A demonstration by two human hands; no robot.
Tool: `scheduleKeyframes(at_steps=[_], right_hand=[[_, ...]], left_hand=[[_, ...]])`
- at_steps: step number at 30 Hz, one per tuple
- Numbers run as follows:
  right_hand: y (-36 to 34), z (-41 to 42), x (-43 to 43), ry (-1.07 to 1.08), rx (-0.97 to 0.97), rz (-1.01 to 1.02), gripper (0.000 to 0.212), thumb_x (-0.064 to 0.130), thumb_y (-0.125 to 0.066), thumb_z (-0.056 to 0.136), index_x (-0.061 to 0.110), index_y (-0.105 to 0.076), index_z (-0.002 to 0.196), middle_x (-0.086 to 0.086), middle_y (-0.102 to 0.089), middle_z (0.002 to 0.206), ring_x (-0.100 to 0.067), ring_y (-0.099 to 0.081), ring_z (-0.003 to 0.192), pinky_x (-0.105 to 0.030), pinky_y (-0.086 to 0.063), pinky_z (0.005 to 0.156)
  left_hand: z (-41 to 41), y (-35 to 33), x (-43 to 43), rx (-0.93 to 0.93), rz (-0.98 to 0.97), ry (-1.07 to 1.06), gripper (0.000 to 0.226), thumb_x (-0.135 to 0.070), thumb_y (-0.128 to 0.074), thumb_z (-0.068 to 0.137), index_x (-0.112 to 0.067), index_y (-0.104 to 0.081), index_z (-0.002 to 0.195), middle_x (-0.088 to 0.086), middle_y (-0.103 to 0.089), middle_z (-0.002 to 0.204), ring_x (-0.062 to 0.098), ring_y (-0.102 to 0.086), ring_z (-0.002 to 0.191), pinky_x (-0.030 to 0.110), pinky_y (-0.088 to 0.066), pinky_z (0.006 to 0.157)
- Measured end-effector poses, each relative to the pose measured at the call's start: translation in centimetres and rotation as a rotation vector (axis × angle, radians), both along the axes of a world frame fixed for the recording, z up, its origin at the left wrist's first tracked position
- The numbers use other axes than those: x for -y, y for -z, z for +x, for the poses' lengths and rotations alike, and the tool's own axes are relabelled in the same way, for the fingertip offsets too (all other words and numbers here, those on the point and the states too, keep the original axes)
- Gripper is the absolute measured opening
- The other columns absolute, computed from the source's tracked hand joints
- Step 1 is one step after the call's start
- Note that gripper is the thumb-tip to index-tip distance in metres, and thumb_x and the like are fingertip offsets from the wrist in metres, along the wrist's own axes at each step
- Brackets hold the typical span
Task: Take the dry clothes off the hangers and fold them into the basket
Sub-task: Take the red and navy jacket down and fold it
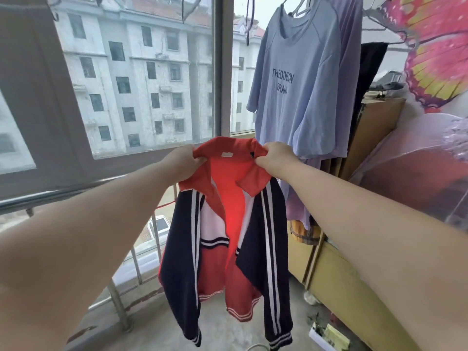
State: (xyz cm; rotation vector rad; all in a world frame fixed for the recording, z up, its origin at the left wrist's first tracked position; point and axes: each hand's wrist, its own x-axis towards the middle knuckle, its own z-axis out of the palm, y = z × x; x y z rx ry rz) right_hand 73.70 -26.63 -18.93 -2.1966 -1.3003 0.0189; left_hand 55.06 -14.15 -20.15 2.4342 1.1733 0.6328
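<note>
A red jacket (228, 224) with navy sleeves and white stripes hangs open in front of me, held up by its collar. My left hand (183, 160) pinches the left side of the collar, and my right hand (274, 158) pinches the right side. No hanger shows inside the jacket. Above right, a light blue T-shirt (298, 84) with dark lettering hangs on a hanger (298, 8), with a lilac garment (350, 46) behind it. No basket is in view.
Large windows (141, 79) and a metal railing (119, 305) run along the left. A wooden cabinet (354, 287) stands on the right. A pink butterfly-print item (435, 46) hangs at top right. A black garment (367, 72) hangs behind the shirts. Concrete floor (157, 325) below holds some litter (329, 335).
</note>
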Motion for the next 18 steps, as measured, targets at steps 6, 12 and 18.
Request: scheduleKeyframes(at_steps=[6,12,18], right_hand=[[1.0,0.7,-0.2,-0.009,-0.094,0.023,0.015,0.021,-0.059,0.084,0.021,-0.051,0.071,0.001,-0.057,0.075,-0.02,-0.058,0.077,-0.028,-0.043,0.062],[1.4,-1.4,-1.6,0.167,-0.157,0.102,0.013,0.023,-0.056,0.079,0.012,-0.061,0.085,-0.011,-0.065,0.095,-0.032,-0.064,0.088,-0.033,-0.052,0.071],[0.2,-5.2,-2.7,0.133,-0.901,0.295,0.01,0.015,-0.054,0.086,0.007,-0.058,0.082,-0.018,-0.066,0.091,-0.032,-0.067,0.066,-0.039,-0.054,0.041]], left_hand=[[0.2,0.6,-0.9,-0.044,-0.034,-0.014,0.041,-0.045,-0.055,0.091,-0.009,-0.062,0.106,0.012,-0.066,0.094,0.027,-0.059,0.083,0.035,-0.047,0.077],[1.8,-0.1,0.9,-0.179,0.102,-0.149,0.043,-0.042,-0.041,0.096,-0.006,-0.064,0.1,0.01,-0.063,0.091,0.031,-0.061,0.089,0.034,-0.047,0.074],[4.0,-0.5,2.7,0.353,-0.433,-0.2,0.029,-0.03,-0.042,0.095,-0.007,-0.059,0.099,0.011,-0.061,0.09,0.028,-0.063,0.08,0.041,-0.058,0.078]])
